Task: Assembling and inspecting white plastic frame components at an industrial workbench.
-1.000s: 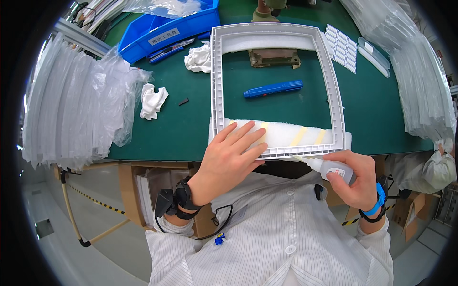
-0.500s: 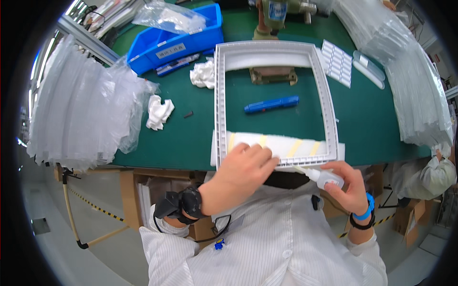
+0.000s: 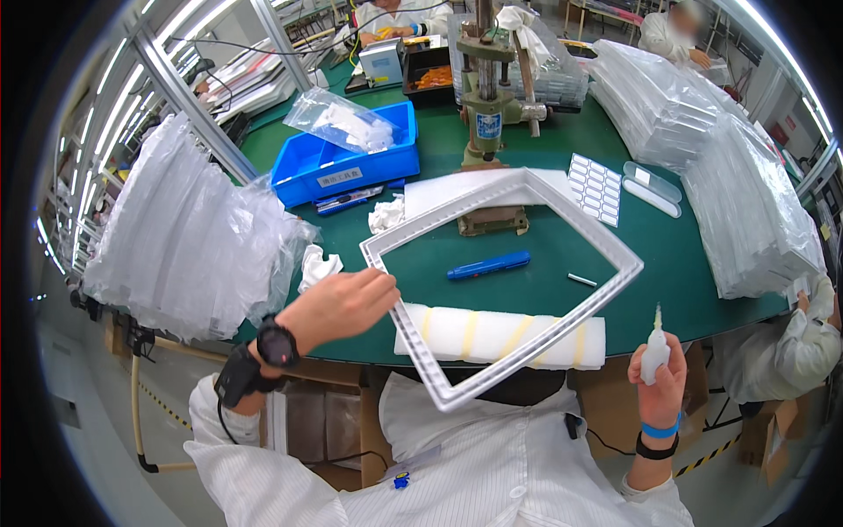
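Observation:
My left hand [image 3: 347, 307] is closed on the left side of a white rectangular plastic frame [image 3: 587, 221]. The frame is turned cornerwise, one corner reaching past the table's front edge toward me. Under it lies a white foam roll [image 3: 492, 334] with yellow tape strips; its far corner overlaps a second white foam piece [image 3: 439, 195]. Off to the right, my right hand [image 3: 665, 378] grips a small white squeeze bottle [image 3: 654, 356], its thin nozzle pointing up, apart from the frame. Through the frame's opening a blue pen [image 3: 488, 265] and a short white stick [image 3: 581, 279] show on the table.
Plastic-wrapped stacks stand left [image 3: 193, 237] and right [image 3: 755, 211]. At the back are a blue bin [image 3: 290, 180] and a green press [image 3: 483, 127]. A label sheet [image 3: 594, 189], clear case [image 3: 654, 189] and crumpled tissue [image 3: 318, 266] lie around. Co-workers sit beyond and at right.
The frame has turned from square-on to cornerwise. My left hand has moved left to its side. The bottle has gone from the frame's near edge out to the right, nozzle now up.

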Demonstrator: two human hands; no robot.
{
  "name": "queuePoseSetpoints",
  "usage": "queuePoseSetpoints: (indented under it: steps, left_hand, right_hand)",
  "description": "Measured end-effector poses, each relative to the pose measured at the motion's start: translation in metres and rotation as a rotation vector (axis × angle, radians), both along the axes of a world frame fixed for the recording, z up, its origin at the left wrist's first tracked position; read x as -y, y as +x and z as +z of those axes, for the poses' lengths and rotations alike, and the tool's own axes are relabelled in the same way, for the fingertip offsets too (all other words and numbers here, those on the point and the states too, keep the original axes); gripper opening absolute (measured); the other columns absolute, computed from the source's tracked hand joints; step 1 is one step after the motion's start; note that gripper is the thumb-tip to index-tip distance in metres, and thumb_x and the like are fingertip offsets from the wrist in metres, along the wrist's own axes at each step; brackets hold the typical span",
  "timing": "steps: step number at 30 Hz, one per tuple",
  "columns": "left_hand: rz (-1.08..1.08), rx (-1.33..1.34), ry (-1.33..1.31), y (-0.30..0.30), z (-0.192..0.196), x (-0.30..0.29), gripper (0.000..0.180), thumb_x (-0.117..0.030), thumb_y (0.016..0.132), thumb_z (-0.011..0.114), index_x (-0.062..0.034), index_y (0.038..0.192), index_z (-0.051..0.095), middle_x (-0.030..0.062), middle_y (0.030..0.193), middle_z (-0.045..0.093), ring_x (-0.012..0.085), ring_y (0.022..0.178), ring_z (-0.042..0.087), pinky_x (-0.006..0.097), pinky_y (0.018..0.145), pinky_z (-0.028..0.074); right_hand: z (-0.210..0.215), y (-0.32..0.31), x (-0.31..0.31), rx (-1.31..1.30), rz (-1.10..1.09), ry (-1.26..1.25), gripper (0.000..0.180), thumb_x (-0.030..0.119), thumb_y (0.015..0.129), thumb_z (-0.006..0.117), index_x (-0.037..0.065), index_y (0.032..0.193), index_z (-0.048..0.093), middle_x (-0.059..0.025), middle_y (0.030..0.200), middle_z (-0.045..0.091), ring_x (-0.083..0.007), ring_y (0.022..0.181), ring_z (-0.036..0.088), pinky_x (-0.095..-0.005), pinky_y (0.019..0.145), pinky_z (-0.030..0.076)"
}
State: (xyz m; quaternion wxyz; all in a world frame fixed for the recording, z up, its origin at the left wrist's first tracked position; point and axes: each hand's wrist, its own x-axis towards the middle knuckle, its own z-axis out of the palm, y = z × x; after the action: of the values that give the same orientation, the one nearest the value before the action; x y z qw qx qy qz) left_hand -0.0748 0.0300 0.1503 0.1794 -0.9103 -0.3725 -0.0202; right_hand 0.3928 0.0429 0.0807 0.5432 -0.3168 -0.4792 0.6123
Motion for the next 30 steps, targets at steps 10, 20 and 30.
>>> queuePoseSetpoints:
  steps: [10, 20, 30]
  left_hand:
    - [-0.217, -0.017, -0.053, -0.057, -0.015, -0.074, 0.017, -0.007, 0.078, 0.063, -0.0045, 0.094, 0.059, 0.0067, 0.099, 0.057, 0.0199, 0.089, 0.062, 0.029, 0.066, 0.055]
    - [0.218, 0.285, 0.092, -0.036, -0.046, -0.062, 0.027, -0.004, 0.074, 0.063, -0.0032, 0.101, 0.065, 0.0119, 0.12, 0.063, 0.0289, 0.109, 0.062, 0.047, 0.105, 0.044]
    - [0.449, 0.767, -0.095, 0.097, -0.089, 0.028, 0.022, -0.017, 0.075, 0.079, -0.0096, 0.094, 0.071, 0.003, 0.094, 0.069, 0.0213, 0.085, 0.066, 0.045, 0.096, 0.049]
  right_hand:
    - [-0.004, -0.015, 0.001, 0.004, 0.069, -0.049, 0.048, 0.027, 0.087, 0.07, 0.002, 0.124, 0.053, -0.0127, 0.095, 0.068, -0.0202, 0.086, 0.067, -0.0298, 0.072, 0.052]
    - [0.003, -0.059, -0.013, 0.258, 0.32, -0.168, 0.04, 0.007, 0.085, 0.058, -0.001, 0.124, 0.052, -0.0132, 0.1, 0.068, -0.0177, 0.087, 0.068, -0.0291, 0.076, 0.053]
    - [0.005, -0.087, -0.028, 0.601, 0.381, 0.075, 0.032, 0.008, 0.082, 0.064, 0.0, 0.113, 0.062, -0.0132, 0.095, 0.071, -0.0159, 0.082, 0.068, -0.0261, 0.075, 0.052]
